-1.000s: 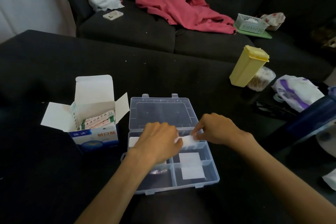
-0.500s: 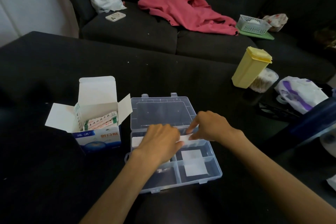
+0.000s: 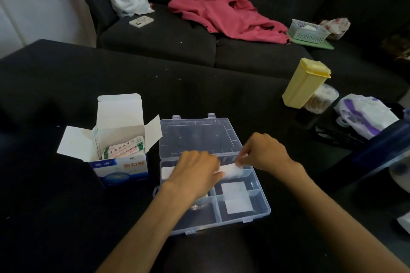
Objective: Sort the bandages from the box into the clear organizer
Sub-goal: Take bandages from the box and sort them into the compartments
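The clear organizer lies open on the dark table, its lid flat behind it. An open white-and-blue bandage box stands to its left with several wrapped bandages inside. Both hands are over the organizer's long back compartment. My left hand and my right hand each pinch an end of a white bandage strip lying across that compartment. A white square pad lies in the right front compartments. Small items under my left wrist are mostly hidden.
A yellow lidded container and a clear tub stand at the table's right. A white-and-purple plastic bag and a dark blue object lie further right. Behind the table is a dark sofa with a red jacket.
The hands stay on the white strip over the back compartment. My right hand has shifted a little along the strip's right end; the box and organizer have not moved.
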